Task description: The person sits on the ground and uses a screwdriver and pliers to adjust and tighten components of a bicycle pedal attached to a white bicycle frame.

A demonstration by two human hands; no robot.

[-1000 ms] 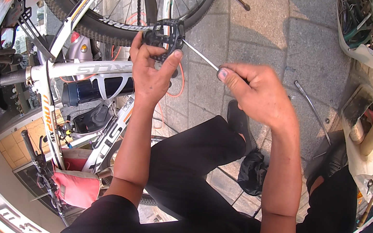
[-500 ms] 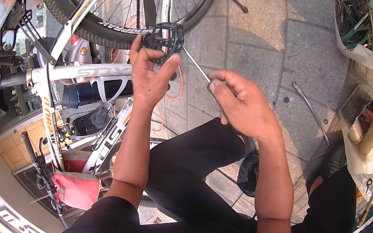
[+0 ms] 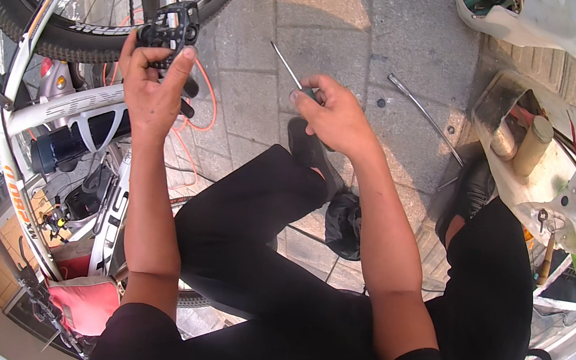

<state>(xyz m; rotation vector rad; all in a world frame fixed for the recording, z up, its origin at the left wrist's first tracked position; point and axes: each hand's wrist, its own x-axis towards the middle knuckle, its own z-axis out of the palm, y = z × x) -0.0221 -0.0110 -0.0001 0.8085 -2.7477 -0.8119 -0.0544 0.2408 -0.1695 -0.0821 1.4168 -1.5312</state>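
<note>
My left hand (image 3: 156, 87) grips a black bicycle pedal (image 3: 177, 23) in front of the rear wheel of a white bicycle (image 3: 54, 109), with the thumb on the pedal's right side and fingers curled at its left. To the right, my right hand (image 3: 328, 118) is closed on a screwdriver (image 3: 289, 67) with a dark handle and a thin metal shaft. The screwdriver's tip points up and left and is apart from the pedal.
A long metal wrench (image 3: 423, 111) lies on the paving (image 3: 329, 13). At the right are plastic containers (image 3: 525, 184) holding tools and a cylindrical can. An orange cord (image 3: 196, 120) runs near the bicycle. A dark bag (image 3: 341, 226) lies between my legs and a pink bag (image 3: 81, 298) hangs lower left.
The screwdriver has come away from the pedal, my right hand drawing it back. The view has turned, so the bicycle, pedal and tools appear farther left.
</note>
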